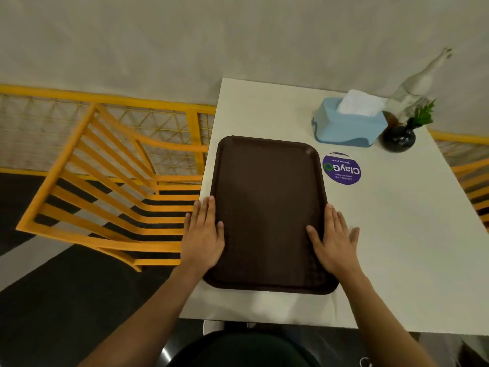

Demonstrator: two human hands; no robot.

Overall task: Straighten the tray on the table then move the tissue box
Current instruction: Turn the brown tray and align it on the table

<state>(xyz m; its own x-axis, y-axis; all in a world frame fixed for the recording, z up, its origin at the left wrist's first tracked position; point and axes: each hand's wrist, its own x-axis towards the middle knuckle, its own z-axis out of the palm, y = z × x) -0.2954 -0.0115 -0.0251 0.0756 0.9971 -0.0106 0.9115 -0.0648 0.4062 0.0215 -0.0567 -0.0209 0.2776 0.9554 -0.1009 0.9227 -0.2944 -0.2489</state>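
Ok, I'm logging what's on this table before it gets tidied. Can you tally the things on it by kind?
Tray: 1
Tissue box: 1
Vase with a sprig: 1
Pale figurine: 1
Round purple sticker: 1
Total: 5
Both hands, left and right, lie flat on the tray's side edges.

Plain off-white wall [185, 35] fills the whole top half, no windows. White table [397, 247] sits against it. Left of the grip spot there's a yellow slatted chair [105, 194], and behind that a yellow rail [105, 99] with mesh along the wall. Another bit of yellow chair [473, 186] peeks out past the table's right edge. Floor [66, 300] is dark with a pale stripe, down-left of the grip. Light is warm, dimmish.
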